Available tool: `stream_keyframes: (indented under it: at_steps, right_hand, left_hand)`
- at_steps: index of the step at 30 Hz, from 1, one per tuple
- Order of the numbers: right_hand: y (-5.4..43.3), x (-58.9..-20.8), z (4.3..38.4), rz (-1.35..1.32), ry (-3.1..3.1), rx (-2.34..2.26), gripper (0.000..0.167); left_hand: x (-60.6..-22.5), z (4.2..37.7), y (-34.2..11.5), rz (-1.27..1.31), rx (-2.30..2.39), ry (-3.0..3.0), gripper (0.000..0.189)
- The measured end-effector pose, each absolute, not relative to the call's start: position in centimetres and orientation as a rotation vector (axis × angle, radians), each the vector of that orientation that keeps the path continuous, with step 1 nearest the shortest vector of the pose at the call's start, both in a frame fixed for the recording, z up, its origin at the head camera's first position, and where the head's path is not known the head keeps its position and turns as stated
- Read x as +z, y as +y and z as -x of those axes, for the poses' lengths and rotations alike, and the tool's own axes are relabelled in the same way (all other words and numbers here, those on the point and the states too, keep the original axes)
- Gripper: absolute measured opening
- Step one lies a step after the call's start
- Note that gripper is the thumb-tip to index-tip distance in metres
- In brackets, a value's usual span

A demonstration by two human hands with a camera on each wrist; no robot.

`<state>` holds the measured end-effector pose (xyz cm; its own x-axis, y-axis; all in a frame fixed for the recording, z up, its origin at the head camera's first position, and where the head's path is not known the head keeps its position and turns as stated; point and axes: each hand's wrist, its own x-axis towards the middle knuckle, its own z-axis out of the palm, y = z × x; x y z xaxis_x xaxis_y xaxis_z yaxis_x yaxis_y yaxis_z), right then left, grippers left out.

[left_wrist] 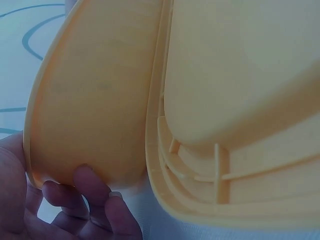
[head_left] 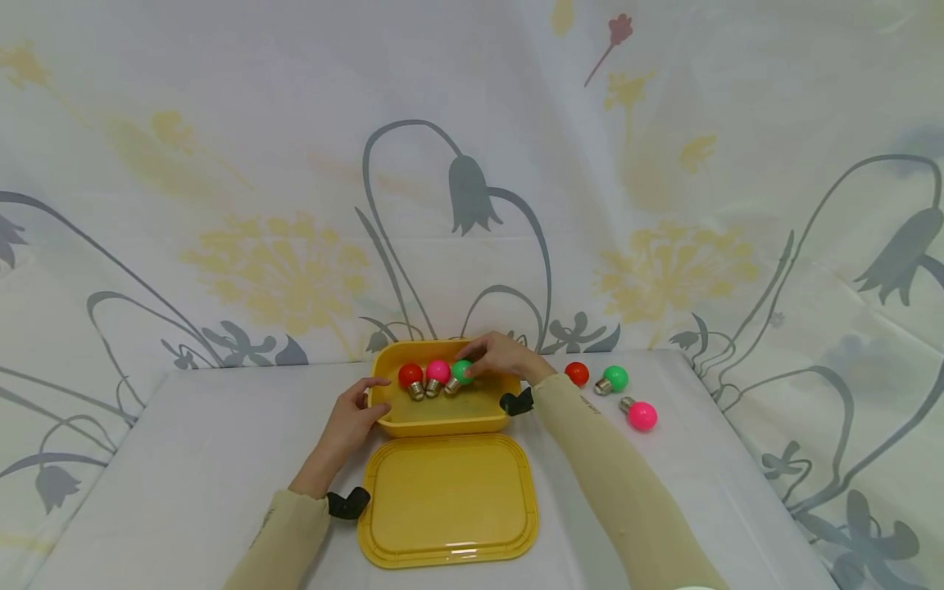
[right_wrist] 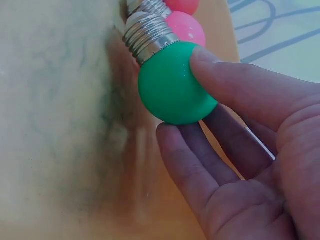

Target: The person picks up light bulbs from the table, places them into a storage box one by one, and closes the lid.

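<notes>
While the head camera looks down, yellow box: a rounded rectangular yellow plastic box stands open on the white cloth-covered table.
Bulbs inside: a round red bulb, a round pink bulb and a round green bulb sit side by side near the box's back wall, from its left towards its right, silver screw bases towards its front.
Right hand: reaching over the box's back right, it pinches the green bulb.
Left hand: thumb and fingers grip the box's left end.
Yellow lid: a rounded rectangular yellow plastic lid lies just in front of the box.
Loose bulbs: right of the box lie a second red bulb, a second green bulb and a second pink bulb, this last farthest from it.
Left wrist view, fingers: bent against the box's wall at one end, the lid's ribbed corner just beside the box.
Right wrist view, green bulb: held by its globe between thumb and fingertips within the box, next to the pink bulb, with part of the red bulb beyond.
</notes>
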<state>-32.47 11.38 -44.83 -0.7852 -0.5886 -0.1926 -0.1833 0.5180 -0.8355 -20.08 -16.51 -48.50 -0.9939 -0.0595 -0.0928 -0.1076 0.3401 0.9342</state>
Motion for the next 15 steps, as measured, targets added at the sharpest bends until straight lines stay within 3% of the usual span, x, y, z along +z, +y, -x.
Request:
stream_keyframes:
  at_steps: [15]
  right_hand:
    - [11.35,-45.07,32.80,0.661,2.335,-1.093,0.031]
  left_hand:
    - [-48.81,20.29,-16.68,0.142,1.792,2.534,0.038]
